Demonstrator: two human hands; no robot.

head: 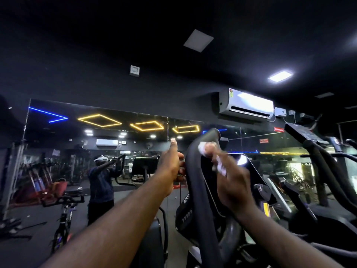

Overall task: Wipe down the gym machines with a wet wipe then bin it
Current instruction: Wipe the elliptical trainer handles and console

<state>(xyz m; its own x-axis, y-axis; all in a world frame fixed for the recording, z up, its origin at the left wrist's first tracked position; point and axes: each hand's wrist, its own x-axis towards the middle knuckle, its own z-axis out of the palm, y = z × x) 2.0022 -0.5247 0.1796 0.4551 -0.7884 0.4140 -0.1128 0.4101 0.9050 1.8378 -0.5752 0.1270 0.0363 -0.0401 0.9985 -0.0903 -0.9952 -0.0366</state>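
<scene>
**Item:** 1 wet wipe [221, 168], white, crumpled, partly blurred.

**Location:** high on the curved black handle [195, 171] of the gym machine [185, 215], pressed to the bar and bunched under the right hand [231, 178].

**Handling (judged):** light, soft, limp and damp. It would likely tear or slip if dragged by an edge. Best kept wadded between fingertips and thumb, with the wad flat to the bar.

**Hands:** the right pinches the wipe. The left hand [172, 165] is apart to the side, thumb raised, fingers curled by a dark part. Whether it grips anything cannot be told.
</scene>
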